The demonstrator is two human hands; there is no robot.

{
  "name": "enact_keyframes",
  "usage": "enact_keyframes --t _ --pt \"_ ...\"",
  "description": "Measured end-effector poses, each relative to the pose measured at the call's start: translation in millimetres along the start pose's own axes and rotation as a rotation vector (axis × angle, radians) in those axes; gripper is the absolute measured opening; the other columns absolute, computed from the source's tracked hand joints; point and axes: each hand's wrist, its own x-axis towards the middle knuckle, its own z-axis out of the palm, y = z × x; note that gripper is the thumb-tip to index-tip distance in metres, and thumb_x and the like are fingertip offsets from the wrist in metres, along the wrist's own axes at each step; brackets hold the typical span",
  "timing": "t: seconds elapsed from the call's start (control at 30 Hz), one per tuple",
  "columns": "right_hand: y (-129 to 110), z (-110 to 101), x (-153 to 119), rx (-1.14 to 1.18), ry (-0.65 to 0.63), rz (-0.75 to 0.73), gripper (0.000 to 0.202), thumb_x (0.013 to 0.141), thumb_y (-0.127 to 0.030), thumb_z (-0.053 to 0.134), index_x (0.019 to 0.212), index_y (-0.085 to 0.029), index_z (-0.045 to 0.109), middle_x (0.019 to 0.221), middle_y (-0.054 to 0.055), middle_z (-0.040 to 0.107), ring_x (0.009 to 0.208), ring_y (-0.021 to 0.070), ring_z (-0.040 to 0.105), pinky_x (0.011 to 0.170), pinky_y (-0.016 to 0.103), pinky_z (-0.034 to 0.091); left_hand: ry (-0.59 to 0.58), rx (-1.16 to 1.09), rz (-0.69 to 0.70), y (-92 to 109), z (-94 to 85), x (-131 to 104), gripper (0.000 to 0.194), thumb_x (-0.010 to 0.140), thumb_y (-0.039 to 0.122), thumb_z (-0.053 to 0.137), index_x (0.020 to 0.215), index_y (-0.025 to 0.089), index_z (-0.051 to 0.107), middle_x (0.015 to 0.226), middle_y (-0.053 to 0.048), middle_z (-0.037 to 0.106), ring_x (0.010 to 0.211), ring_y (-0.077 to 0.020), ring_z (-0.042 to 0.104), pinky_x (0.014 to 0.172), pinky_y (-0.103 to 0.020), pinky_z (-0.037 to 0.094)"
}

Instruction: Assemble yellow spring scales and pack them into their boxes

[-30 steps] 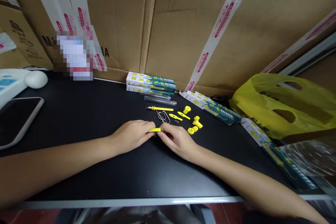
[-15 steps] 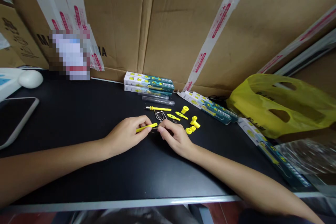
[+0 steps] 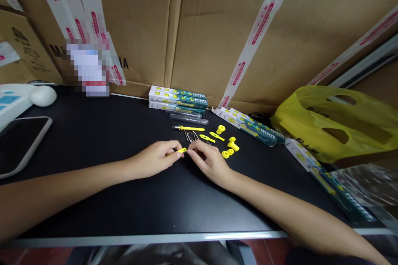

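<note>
My left hand [image 3: 160,158] is closed in a pinch around a yellow plastic rod [image 3: 182,150], whose tip with a small hole points right. Close to that tip, my right hand [image 3: 210,162] has thumb and forefinger pressed together. A thin bit shows at those fingertips, too small to name. Just behind the hands lie bent metal wire hooks [image 3: 192,136] and a small spring [image 3: 208,143]. Slim yellow parts [image 3: 207,138] lie beside them. Farther back is a yellow rod with a metal end [image 3: 188,128]. Short yellow plastic fittings [image 3: 232,144] are to the right of my right hand.
Clear tubes [image 3: 189,120] lie before stacked printed boxes [image 3: 178,98]. More boxes [image 3: 248,126] and a long box [image 3: 326,180] stretch rightward, near a yellow plastic bag [image 3: 311,124]. A phone [image 3: 23,143] rests on the left of the black table [image 3: 174,211]. Cardboard [image 3: 202,37] stands behind.
The yellow rod's tip and my right fingertips have come closer together. Less of the rod shows past my left fingers. The whole view has shifted slightly.
</note>
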Motion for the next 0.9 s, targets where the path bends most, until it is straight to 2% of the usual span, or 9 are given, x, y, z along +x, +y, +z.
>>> enact_keyframes --t 0.23,0.37,0.53,0.73,0.9 --pt "3.0 0.0 1.7 0.029 -0.042 -0.027 0.018 0.092 -0.028 0.05 0.077 -0.019 0.053 0.068 -0.001 0.054 0.06 0.0109 0.047 0.057 0.023 0.037 0.101 0.214 0.09 1.7 0.3 -2.8 0.025 0.093 0.035 0.041 0.08 0.018 0.053 0.058 0.006 0.045 0.053 -0.0094 0.041 0.051 -0.021 0.032" --pt "4.5 -0.5 3.0 0.043 -0.031 -0.053 0.021 0.092 -0.028 0.05 0.075 -0.018 0.053 0.068 0.0 0.055 0.061 0.0111 0.048 0.059 0.023 0.038 0.098 0.231 0.09 4.0 -1.3 -3.8 0.032 0.096 0.033 0.031 0.083 0.018 0.055 0.056 0.006 0.046 0.051 -0.0103 0.044 0.054 -0.022 0.035" --pt "7.5 0.7 2.1 0.055 -0.025 -0.092 0.02 0.092 -0.028 0.052 0.075 -0.018 0.054 0.069 0.001 0.057 0.062 0.0115 0.05 0.06 0.023 0.04 0.082 0.283 0.068 3.6 -1.7 -3.6 0.03 0.095 0.032 0.034 0.084 0.019 0.058 0.056 0.005 0.048 0.053 -0.011 0.047 0.055 -0.022 0.035" --pt "7.9 0.6 2.5 0.024 -0.065 -0.085 0.015 0.09 -0.025 0.054 0.077 -0.018 0.056 0.072 0.001 0.059 0.062 0.012 0.051 0.059 0.023 0.04 0.06 0.367 0.053 6.1 -2.1 -4.0 0.03 0.095 0.03 0.031 0.075 0.019 0.052 0.058 0.004 0.053 0.057 -0.0121 0.051 0.058 -0.023 0.036" --pt "9.7 1.2 2.2 0.021 -0.032 -0.132 0.014 0.088 -0.024 0.059 0.075 -0.018 0.055 0.069 0.0 0.057 0.06 0.0113 0.049 0.057 0.023 0.038 0.022 0.408 0.054 7.8 -2.7 -3.9 0.029 0.094 0.027 0.031 0.077 0.019 0.054 0.06 0.004 0.054 0.058 -0.0125 0.051 0.061 -0.023 0.036"
